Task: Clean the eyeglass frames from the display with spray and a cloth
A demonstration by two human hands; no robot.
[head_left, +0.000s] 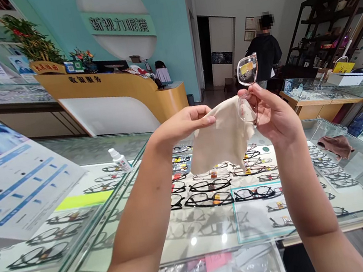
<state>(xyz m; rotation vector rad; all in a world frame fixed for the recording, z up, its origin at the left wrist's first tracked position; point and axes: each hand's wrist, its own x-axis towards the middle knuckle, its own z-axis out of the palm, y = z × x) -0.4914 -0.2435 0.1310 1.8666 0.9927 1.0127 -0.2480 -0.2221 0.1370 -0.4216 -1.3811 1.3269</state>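
My left hand (188, 122) pinches a cream cleaning cloth (218, 137) between thumb and fingers; the cloth hangs down over the glass counter. My right hand (276, 112) grips a pair of clear-framed eyeglasses (247, 70) near the middle, held up and turned on end. One lens stands above my fingers, the other sits lower, in front of the cloth's right edge. That lower lens bears a small reddish mark. Whether my right fingers also touch the cloth is hard to make out.
Below my hands is a glass display case (195, 225) with rows of eyeglasses. A white spray bottle (119, 159) and a printed board (12, 176) stand to the left. A brown cloth (335, 146) lies on the right. A person (263, 52) stands farther back, beyond the wooden reception desk (119, 88).
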